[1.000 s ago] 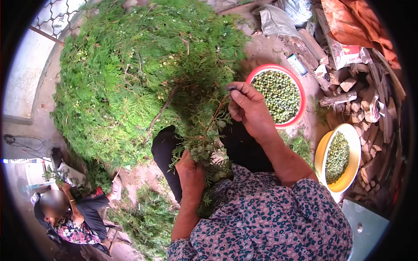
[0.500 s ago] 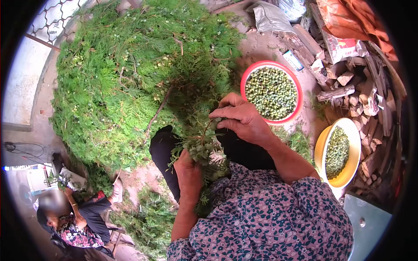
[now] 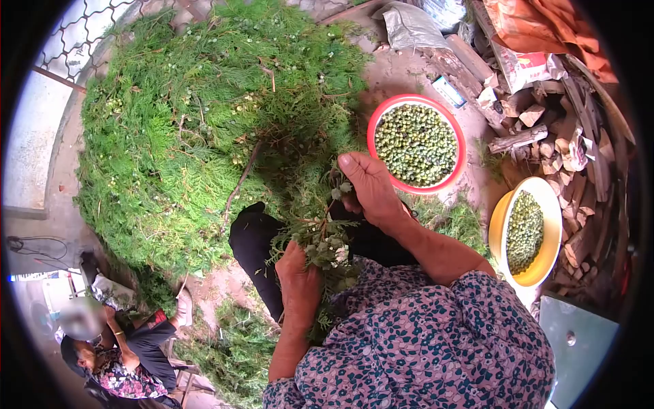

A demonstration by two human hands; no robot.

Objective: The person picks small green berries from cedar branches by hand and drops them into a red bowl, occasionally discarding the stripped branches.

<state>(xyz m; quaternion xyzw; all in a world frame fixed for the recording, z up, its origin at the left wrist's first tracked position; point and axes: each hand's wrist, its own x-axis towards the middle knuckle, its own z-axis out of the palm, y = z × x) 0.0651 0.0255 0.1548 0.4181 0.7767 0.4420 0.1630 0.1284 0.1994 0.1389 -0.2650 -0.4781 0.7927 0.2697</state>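
Observation:
My left hand (image 3: pixel 298 278) is closed round the lower part of a cypress-like evergreen sprig (image 3: pixel 315 232) above my lap. Pale green cones (image 3: pixel 334 251) cluster on the sprig beside that hand. At the sprig's upper end is my right hand (image 3: pixel 373 189), its fingers curled and its thumb pointing up and left. What lies inside those fingers is hidden. Just right of my right hand stands a red-rimmed basin (image 3: pixel 426 190) full of small green cones (image 3: pixel 417 143). Farther right, a yellow basin (image 3: pixel 499 235) holds more green cones (image 3: pixel 524 235).
A large heap of evergreen branches (image 3: pixel 170 157) covers the ground ahead and left. Cut branches (image 3: pixel 238 354) also lie at lower left, near a seated person (image 3: pixel 126 361). Stacked firewood (image 3: pixel 575 198) lines the right side, with a grey metal sheet (image 3: pixel 579 337) below.
My right hand has gone from a pinch at the sprig to curled fingers with a raised thumb. My left hand keeps its hold. The view has shifted slightly. The other person's raised hand has lowered.

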